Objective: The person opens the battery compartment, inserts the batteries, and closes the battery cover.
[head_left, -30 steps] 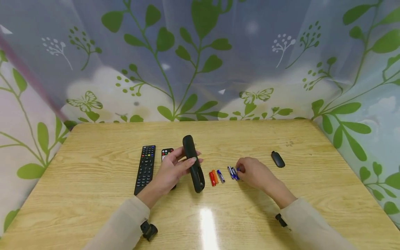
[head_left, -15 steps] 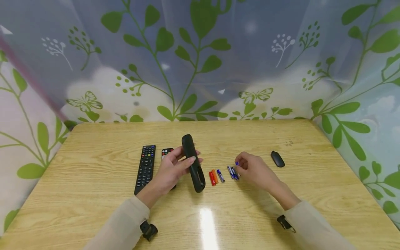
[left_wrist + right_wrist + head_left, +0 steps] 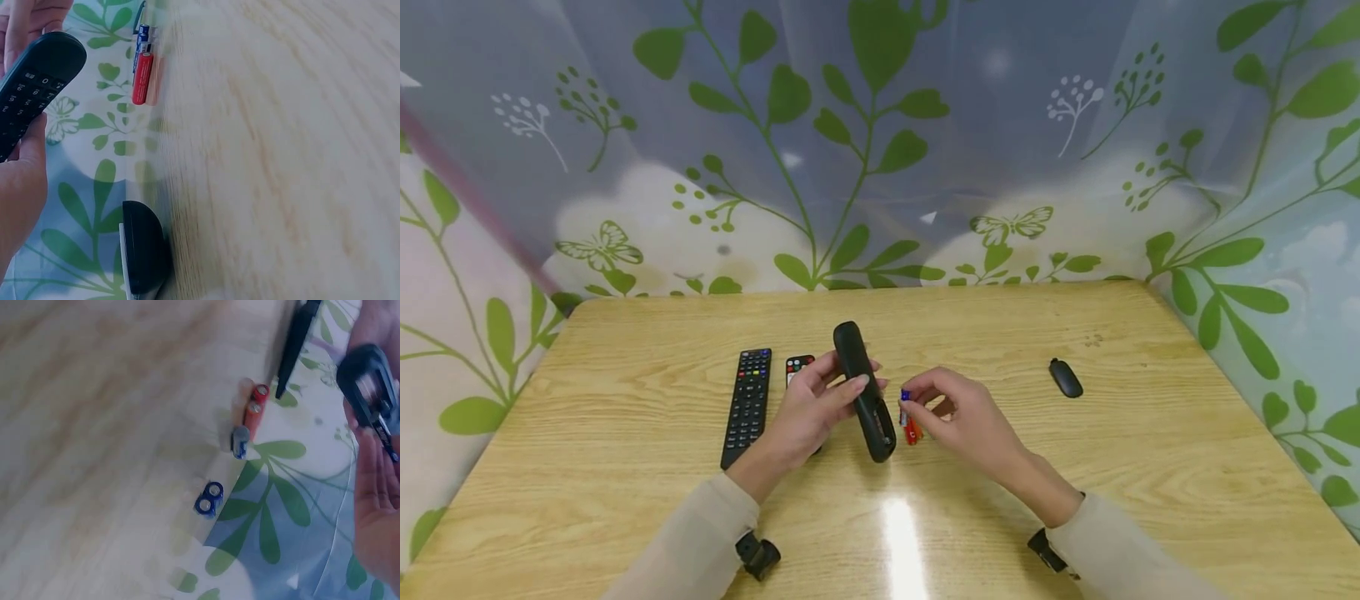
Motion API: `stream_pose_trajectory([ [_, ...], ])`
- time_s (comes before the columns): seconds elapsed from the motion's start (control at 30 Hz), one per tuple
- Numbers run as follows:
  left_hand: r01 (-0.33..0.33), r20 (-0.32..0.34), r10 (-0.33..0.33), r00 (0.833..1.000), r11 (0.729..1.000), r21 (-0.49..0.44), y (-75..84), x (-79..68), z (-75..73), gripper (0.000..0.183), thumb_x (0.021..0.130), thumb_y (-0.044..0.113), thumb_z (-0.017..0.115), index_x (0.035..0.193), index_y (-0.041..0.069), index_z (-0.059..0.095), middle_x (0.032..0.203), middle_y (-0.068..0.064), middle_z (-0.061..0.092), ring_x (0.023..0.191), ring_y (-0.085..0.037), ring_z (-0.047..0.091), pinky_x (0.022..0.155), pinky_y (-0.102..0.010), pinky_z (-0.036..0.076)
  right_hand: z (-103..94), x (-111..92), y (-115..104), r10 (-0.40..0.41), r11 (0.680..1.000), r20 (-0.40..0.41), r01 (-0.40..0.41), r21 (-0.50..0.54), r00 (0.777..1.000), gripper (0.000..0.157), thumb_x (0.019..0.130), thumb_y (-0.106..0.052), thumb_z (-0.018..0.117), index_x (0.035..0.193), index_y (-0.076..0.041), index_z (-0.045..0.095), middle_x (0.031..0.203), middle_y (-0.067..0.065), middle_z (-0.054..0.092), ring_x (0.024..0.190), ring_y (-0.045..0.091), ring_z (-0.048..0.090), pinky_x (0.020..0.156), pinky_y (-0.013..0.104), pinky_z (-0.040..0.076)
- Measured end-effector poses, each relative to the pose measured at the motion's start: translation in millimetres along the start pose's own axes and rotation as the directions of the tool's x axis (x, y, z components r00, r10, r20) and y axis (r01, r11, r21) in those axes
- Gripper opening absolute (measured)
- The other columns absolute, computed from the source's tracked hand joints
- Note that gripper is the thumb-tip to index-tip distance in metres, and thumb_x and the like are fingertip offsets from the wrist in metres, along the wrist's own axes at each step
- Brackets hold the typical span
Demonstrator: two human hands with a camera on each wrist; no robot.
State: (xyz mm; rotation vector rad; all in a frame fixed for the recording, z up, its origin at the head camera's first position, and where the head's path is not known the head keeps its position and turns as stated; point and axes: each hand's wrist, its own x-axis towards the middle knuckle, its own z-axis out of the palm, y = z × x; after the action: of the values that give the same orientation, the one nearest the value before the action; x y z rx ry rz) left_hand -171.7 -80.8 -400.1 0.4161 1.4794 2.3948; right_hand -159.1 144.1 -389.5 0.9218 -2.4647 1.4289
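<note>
- Now the right hand (image 3: 976, 427) sits near the centre of the frame; half a second ago it was farther right, by the row of blue batteries.
- The pinched battery (image 3: 904, 416), blue and white, has travelled left with it, while the black remote (image 3: 853, 360) stays in almost the same spot.
- Right fingers: thumb and forefinger are together on the pinched battery, which stands roughly upright between their tips, just right of the remote's lower end.
- Left fingers: the left hand (image 3: 803, 418), left of centre, is clamped round the remote's middle, thumb on the near side; the open slot (image 3: 881, 423) at the lower end lies below the thumb, clear of it.
- A red battery (image 3: 912, 434) shows on the desk (image 3: 985, 542) just below the right fingertips.
- Two blue batteries (image 3: 209, 499) lie side by side at lower centre of the right wrist view.
</note>
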Motion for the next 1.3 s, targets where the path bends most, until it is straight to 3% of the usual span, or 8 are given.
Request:
stream_pose_trajectory([
  [0.13,0.003,0.004,-0.003,1.000,1.000,-0.002,-0.9,0.9,2.0,0.046,0.095,0.004,0.057,0.137,-0.005,0.039,0.132,-0.032,0.041,0.112,-0.031,0.059,0.095,-0.043,0.048,8.0,-1,0,-0.064,0.998,0.001,0.064,0.021,0.998,0.013,0.089,-0.009,0.069,0.101,-0.007,0.065,0.094,-0.005,0.065,0.079,0.009,0.063,0.062,0.026,0.056],
  [0.33,0.001,0.005,-0.001,1.000,1.000,0.023,-0.3,5.2,6.6,0.045,0.095,0.004,0.058,0.136,-0.004,0.041,0.129,-0.028,0.045,0.110,-0.031,0.059,0.094,-0.043,0.049,13.9,-1,0,-0.085,0.994,0.008,0.084,0.068,0.996,0.012,0.090,-0.008,0.067,0.102,-0.008,0.066,0.093,-0.001,0.064,0.074,0.012,0.064,0.058,0.025,0.056],
  [0.57,-0.014,-0.001,0.014,1.000,1.000,0.020,0.3,11.9,10.2,0.044,0.094,0.004,0.059,0.135,-0.003,0.043,0.128,-0.027,0.046,0.109,-0.032,0.059,0.093,-0.045,0.049,14.2,-2,-2,-0.124,0.990,-0.017,0.123,-0.072,0.992,0.011,0.088,-0.007,0.070,0.098,-0.010,0.065,0.096,-0.003,0.061,0.077,0.007,0.059,0.057,0.021,0.054],
  [0.8,-0.014,-0.026,0.013,1.000,1.000,-0.028,2.9,10.1,9.9,0.040,0.095,0.001,0.055,0.132,-0.007,0.043,0.123,-0.026,0.048,0.105,-0.030,0.061,0.093,-0.046,0.049,15.0,-1,-7,-0.138,0.981,0.001,0.136,-0.141,0.990,0.015,0.087,-0.007,0.071,0.101,-0.006,0.067,0.105,0.000,0.058,0.081,0.009,0.060,0.063,0.020,0.054],
  [0.93,-0.012,-0.049,0.009,0.999,0.999,-0.051,5.6,9.0,7.7,0.040,0.096,0.003,0.056,0.132,-0.006,0.042,0.124,-0.026,0.049,0.104,-0.029,0.062,0.092,-0.045,0.050,13.9,-2,-12,-0.198,0.935,0.053,0.205,-0.288,0.979,0.027,0.087,-0.014,0.072,0.111,-0.003,0.066,0.112,0.004,0.056,0.083,0.013,0.060,0.066,0.021,0.053],
  [1.13,-0.020,-0.071,0.015,0.997,0.997,-0.077,8.7,7.6,5.7,0.039,0.096,0.005,0.056,0.131,-0.005,0.043,0.120,-0.021,0.055,0.104,-0.028,0.062,0.089,-0.041,0.053,15.5,-6,-18,-0.264,0.831,0.179,0.318,-0.457,0.948,0.071,0.078,-0.034,0.079,0.132,0.003,0.051,0.127,0.012,0.045,0.082,0.015,0.057,0.063,0.022,0.052],
  [1.3,-0.016,-0.072,0.010,0.997,0.997,-0.080,9.6,5.6,6.5,0.040,0.096,0.006,0.056,0.132,-0.005,0.043,0.119,-0.019,0.057,0.105,-0.027,0.063,0.087,-0.039,0.054,18.2,-7,-23,-0.279,0.776,0.177,0.330,-0.537,0.944,0.069,0.076,-0.026,0.083,0.130,0.002,0.050,0.124,0.013,0.045,0.075,0.012,0.056,0.057,0.020,0.051],
])
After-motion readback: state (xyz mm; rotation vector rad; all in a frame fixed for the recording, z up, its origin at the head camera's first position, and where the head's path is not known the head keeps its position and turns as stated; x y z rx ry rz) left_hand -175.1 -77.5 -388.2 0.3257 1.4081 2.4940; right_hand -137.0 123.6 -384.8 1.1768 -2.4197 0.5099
